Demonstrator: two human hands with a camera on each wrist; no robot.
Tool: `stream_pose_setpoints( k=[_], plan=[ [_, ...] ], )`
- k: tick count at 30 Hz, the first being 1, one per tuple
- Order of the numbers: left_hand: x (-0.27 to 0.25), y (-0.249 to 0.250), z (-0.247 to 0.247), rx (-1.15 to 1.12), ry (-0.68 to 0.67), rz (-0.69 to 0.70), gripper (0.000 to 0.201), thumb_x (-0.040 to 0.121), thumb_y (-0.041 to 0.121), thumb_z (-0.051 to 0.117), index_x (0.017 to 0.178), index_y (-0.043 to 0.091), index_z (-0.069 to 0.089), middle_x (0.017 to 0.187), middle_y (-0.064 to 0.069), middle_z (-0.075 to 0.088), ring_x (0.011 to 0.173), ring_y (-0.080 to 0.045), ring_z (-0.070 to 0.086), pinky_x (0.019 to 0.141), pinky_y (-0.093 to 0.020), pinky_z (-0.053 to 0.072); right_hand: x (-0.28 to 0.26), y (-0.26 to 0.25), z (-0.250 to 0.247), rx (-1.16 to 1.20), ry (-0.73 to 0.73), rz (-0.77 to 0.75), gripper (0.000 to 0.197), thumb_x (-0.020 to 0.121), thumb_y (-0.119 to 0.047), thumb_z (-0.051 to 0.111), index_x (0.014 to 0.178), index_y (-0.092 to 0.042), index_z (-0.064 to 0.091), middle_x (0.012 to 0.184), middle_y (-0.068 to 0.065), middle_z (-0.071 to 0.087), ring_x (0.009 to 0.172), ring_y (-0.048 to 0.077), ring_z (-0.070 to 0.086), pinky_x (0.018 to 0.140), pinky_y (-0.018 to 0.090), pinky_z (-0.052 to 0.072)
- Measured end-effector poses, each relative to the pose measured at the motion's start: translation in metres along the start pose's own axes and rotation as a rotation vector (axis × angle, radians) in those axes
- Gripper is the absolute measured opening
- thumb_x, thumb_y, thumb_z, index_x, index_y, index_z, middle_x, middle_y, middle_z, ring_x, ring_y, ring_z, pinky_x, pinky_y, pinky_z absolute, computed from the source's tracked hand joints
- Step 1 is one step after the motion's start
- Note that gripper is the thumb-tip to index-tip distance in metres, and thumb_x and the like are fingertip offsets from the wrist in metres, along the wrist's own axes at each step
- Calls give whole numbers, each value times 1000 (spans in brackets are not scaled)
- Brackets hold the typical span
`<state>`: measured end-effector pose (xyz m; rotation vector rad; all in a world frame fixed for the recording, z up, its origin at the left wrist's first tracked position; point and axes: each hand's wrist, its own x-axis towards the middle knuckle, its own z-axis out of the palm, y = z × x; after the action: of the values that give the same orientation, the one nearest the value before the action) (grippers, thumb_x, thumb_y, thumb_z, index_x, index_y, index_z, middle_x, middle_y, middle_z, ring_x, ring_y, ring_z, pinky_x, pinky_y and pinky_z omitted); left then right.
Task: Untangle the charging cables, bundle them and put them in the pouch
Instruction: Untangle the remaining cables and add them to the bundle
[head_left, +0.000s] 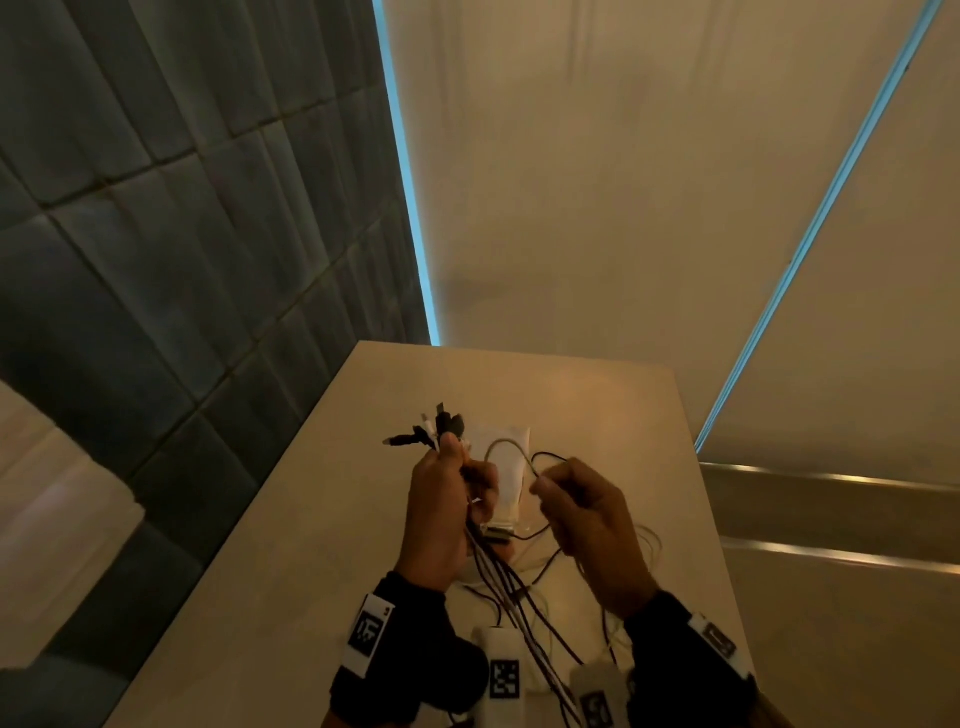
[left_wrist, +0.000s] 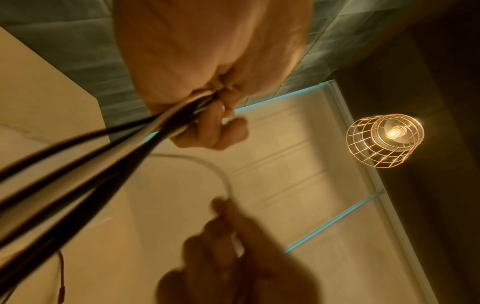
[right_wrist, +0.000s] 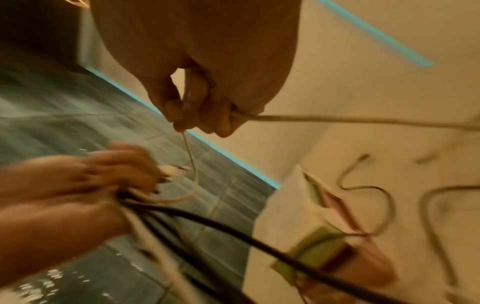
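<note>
My left hand (head_left: 447, 499) grips a bunch of black and white charging cables (head_left: 498, 571) above the table, and their plugs (head_left: 431, 428) stick out over the fist. In the left wrist view the dark cables (left_wrist: 85, 164) run out of the curled fingers (left_wrist: 215, 131). My right hand (head_left: 576, 509) pinches a white cable (head_left: 506, 447) that loops across to the left fist; the right wrist view shows this white cable (right_wrist: 337, 119) passing through the fingers (right_wrist: 197, 111). The pale pouch (head_left: 511, 467) lies on the table behind both hands, and the right wrist view shows the pouch (right_wrist: 319, 226) open.
The beige table (head_left: 597, 405) is narrow, with a padded grey-blue wall (head_left: 182, 234) at its left and a drop at its right edge. Loose cable ends (right_wrist: 369, 195) lie on the tabletop by the pouch. A wire-cage lamp (left_wrist: 384, 139) hangs overhead.
</note>
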<state>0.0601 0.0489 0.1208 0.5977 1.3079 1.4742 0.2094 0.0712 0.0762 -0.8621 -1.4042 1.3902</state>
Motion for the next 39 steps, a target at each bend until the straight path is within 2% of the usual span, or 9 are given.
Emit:
stream_pose_setpoints(
  k=[2,5,9,13,22,27,31,34,39],
  plan=[
    [-1,0,3,-6,-35,-61,42,103,39,32,92,9,59,74,-13,71,59,-26,60,52,-34,53,-2,-19,10,11,-113,-52,16,93,-3,56,83,9,57,58,-4,48,47,7,38,46,17,33],
    [-3,4,5,-203,-155,-100,41,101,40,33,99,6,56,94,-24,72,77,-33,69,73,-47,55,-10,-22,17,30,-240,20,14,87,-6,61,77,4,60,57,-8,53,47,3,42,48,14,35],
    [-2,10,0,-336,-190,22,35,101,36,36,76,14,48,67,-9,60,47,-16,47,48,-26,42,-19,-5,8,61,-230,159,17,83,-12,63,76,3,61,53,-3,43,46,8,33,45,18,26],
    [-1,7,-2,-375,-236,72,34,99,35,37,72,15,43,56,4,30,43,-8,21,42,-23,18,-22,18,-4,56,-236,242,18,93,-9,57,84,4,64,53,-7,41,46,7,30,43,17,24],
    [1,7,-5,-205,-215,126,33,97,35,39,73,13,42,55,4,27,45,-9,18,44,-25,17,-29,95,-20,-160,-226,294,29,97,-12,54,69,-14,60,52,-10,44,44,1,35,45,12,29],
    [-2,17,-12,-264,-246,128,29,98,31,39,75,14,45,57,4,29,46,-8,21,44,-23,20,-35,111,-25,-130,-200,468,32,98,-1,44,67,-6,45,51,-7,43,39,0,31,41,11,26],
    [0,22,-21,-230,-172,129,31,101,30,36,75,14,44,53,6,28,44,-7,19,45,-26,14,-43,133,-40,-300,-86,603,38,96,-4,47,60,-12,55,45,-7,39,36,2,32,39,14,25],
    [1,17,-23,-145,-132,73,33,103,30,34,74,16,42,53,7,30,42,-6,22,42,-22,19,-35,118,-37,-395,67,537,28,92,-13,55,66,-9,63,52,-5,47,43,5,39,45,20,31],
    [-1,7,-21,-18,-68,-15,30,104,31,34,80,15,43,55,0,53,43,-10,38,41,-21,25,-8,36,-11,-55,105,221,18,90,-15,61,82,1,61,56,5,43,46,13,32,41,24,26]
  ],
)
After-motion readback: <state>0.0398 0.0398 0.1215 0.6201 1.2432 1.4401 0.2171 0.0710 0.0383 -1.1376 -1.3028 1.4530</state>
